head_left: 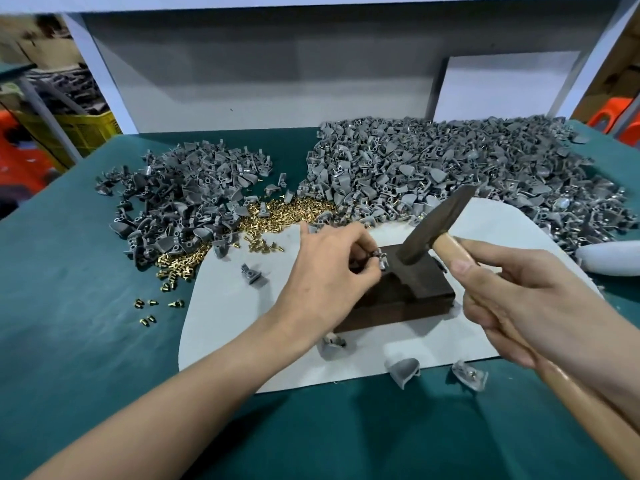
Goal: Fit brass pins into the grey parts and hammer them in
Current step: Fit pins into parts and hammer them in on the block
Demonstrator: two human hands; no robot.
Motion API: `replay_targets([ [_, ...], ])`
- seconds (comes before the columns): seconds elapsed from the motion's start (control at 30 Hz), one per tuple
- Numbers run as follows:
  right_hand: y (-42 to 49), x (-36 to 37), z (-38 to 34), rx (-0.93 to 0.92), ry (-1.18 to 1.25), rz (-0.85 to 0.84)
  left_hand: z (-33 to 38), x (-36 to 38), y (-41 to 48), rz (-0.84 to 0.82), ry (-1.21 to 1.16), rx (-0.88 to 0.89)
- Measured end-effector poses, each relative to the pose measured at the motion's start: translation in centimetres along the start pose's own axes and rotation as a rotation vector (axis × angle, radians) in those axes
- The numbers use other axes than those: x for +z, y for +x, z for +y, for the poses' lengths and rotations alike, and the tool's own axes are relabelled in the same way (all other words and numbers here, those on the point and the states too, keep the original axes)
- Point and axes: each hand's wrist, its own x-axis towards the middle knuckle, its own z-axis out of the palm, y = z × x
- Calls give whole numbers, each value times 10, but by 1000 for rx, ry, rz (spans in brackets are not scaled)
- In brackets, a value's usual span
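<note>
Right hand (540, 306): fingers and thumb wrapped round the wooden handle of the hammer (437, 226), close under the head. The head is tilted, its lower face at the dark block (398, 296); touching or just above, cannot tell. Loose grey pieces (403, 370) lie nearer than this grip, along the near edge of the white mat (221, 306).

Left hand (325, 271): fingertips pinch a small grey part (379, 259) on the block's upper step, just left of the hammer head. Any pin in it is too small to make out.

Beyond the left hand's pinch: a spill of brass pins (277, 211), with a few strays well to its left on the green cloth (86, 306). Further out: left heap of grey parts (183, 195), and a larger right heap (450, 168) beyond the hammer head. A white board (505, 84) stands behind the right heap.
</note>
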Motion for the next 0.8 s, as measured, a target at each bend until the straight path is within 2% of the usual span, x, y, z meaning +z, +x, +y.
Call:
replay_targets([
  [0.2,12,9,-11,8,-83,47,-9,5,-1,49,-160,-28],
  [0.37,13,15,-10,53,-154,45,-12,9,-1,22,-290,-77],
  [0.47,13,12,-15,-12,-282,76,-16,11,1,5,-323,-118],
  [0.6,11,17,-18,-60,-552,2,-22,15,5,-31,-352,-222],
  [0.7,9,21,-36,-190,-651,134,-23,17,5,-35,-375,-238],
  [0.8,11,27,-45,-240,-773,126,-25,18,7,-23,-407,-253],
])
